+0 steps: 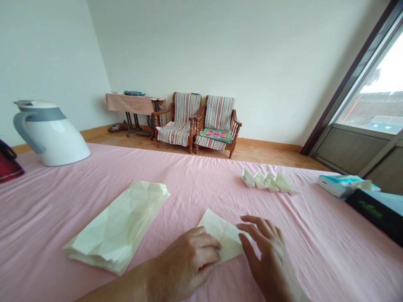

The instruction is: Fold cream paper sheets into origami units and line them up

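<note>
A pink cloth covers the surface (189,176), and near its front edge, about midway along, lies a partly folded white paper sheet (222,235). Both of the person's hands rest on this sheet. The left hand (185,262) presses on the sheet's near left part with its fingers (208,247) curled loosely downward, knuckles raised, pinning the paper rather than gripping it. The right hand (270,262) lies flat at the sheet's right side, its fingers (252,224) spread and stretched out, the tips touching the paper's right edge; nothing is clasped in it.

To the left of the hands, still in the front half of the surface, sits a stack of creased white paper sheets (119,226), well apart from the sheet being pressed. Farther back and to the right stands a short row of four folded paper boats (269,182), touching one another. By the right edge lie a light blue tissue pack (341,184) and, just in front of it, a dark box (378,212). At the far left corner stands a white electric kettle (52,132) with a grey handle, and a dark red object (8,163) is cut off at the left edge beside it.

Beyond the surface, against the far wall, stand two wooden armchairs (198,123) with striped covers and a side table (135,105) draped in cloth
</note>
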Demonstrator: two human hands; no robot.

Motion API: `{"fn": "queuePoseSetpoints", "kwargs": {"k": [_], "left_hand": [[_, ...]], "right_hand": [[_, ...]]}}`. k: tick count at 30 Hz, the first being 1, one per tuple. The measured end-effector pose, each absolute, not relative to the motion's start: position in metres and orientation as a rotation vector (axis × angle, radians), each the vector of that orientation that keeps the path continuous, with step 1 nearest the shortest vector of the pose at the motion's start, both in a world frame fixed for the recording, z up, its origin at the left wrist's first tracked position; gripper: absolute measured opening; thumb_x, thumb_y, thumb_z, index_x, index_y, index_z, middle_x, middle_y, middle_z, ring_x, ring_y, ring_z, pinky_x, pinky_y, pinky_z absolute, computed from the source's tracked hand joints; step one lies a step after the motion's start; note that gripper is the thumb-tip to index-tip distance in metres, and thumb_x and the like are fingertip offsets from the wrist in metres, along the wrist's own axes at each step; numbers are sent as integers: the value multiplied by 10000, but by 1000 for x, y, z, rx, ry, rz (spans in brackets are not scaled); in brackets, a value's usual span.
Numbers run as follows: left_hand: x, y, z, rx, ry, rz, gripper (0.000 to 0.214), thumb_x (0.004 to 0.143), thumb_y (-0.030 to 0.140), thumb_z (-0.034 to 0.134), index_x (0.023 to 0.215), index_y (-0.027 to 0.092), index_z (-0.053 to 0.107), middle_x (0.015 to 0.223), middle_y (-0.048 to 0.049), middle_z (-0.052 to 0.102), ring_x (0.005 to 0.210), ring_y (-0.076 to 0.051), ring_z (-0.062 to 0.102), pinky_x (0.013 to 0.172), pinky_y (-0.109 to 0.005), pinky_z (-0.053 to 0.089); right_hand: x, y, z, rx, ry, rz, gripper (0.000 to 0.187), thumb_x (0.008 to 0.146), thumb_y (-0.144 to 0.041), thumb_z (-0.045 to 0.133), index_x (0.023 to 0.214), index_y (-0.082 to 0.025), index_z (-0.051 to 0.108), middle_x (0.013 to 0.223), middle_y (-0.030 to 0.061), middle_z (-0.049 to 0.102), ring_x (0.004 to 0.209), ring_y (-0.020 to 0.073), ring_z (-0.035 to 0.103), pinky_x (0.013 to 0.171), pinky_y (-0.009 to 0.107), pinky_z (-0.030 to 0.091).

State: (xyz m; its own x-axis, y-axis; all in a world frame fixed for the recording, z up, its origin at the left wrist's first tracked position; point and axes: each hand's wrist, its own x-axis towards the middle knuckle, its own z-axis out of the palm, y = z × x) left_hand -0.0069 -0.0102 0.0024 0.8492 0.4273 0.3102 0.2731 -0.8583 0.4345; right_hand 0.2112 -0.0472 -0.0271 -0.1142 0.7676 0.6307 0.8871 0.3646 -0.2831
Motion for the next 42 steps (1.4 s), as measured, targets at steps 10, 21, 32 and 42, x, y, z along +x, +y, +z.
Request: {"fn": "queuePoseSetpoints", "kwargs": {"k": [10,21,32,42], "left_hand": [[-9,-6,6,2638,540,556,194,854,75,560,970,195,658,994,-33,675,901,-181,584,861,-316,435],[-21,-1,19,2917,582,403,247,860,48,546,1042,203,610,1002,-42,668,961,-222,563,920,-369,358],[-11,-10,13,3173,393,482,219,977,90,442,825,145,590,795,-35,622,751,-170,531,854,-371,385],[-7,-3,3,2706,486,521,145,954,189,563,853,202,667,845,-1,657,848,-155,591,832,-303,385]], "right_hand": [[205,-70,-43,-1099,-2199,-300,328,798,-51,521,1049,-208,664,989,27,742,828,191,698,723,284,517],[208,-70,-54,-1238,-2236,-152,355,831,-46,454,1110,-177,629,1040,63,706,880,222,658,717,309,539],[206,-67,-42,-1213,-2155,-157,266,851,-60,460,977,-216,635,997,69,689,847,223,626,715,323,500],[197,-70,-42,-1039,-2082,26,335,1006,-249,363,793,-214,619,782,29,653,689,170,578,622,287,423]]}}
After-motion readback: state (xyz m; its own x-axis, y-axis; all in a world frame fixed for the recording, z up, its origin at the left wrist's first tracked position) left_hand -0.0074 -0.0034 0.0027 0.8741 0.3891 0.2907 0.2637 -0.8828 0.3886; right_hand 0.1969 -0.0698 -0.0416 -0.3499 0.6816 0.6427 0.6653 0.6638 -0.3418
